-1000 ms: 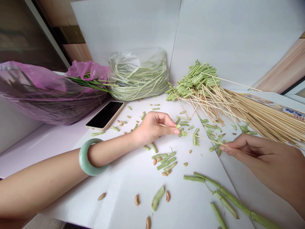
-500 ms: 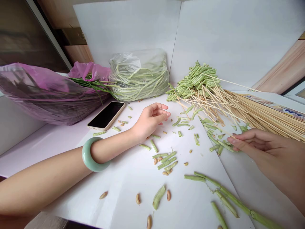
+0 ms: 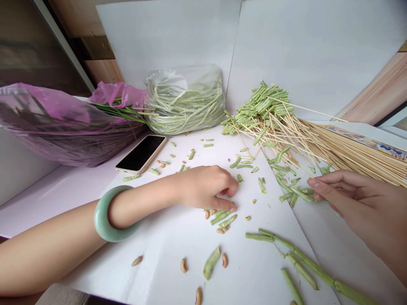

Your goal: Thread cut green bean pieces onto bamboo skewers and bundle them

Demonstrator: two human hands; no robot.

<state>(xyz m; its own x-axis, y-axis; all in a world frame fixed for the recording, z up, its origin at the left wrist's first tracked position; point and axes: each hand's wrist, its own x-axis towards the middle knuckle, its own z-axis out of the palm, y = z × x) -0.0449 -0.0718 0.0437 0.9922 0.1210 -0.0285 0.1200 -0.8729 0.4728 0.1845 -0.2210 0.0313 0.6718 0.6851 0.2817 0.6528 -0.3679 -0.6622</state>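
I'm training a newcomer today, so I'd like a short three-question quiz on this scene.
1. Which wrist wears the jade bangle?
2. True or false: the smartphone lies screen down.
3. What fills the clear plastic bag? A) long green beans B) wooden skewers C) shelled beans

Key: 1. The left wrist. 2. False: its dark screen faces up. 3. A.
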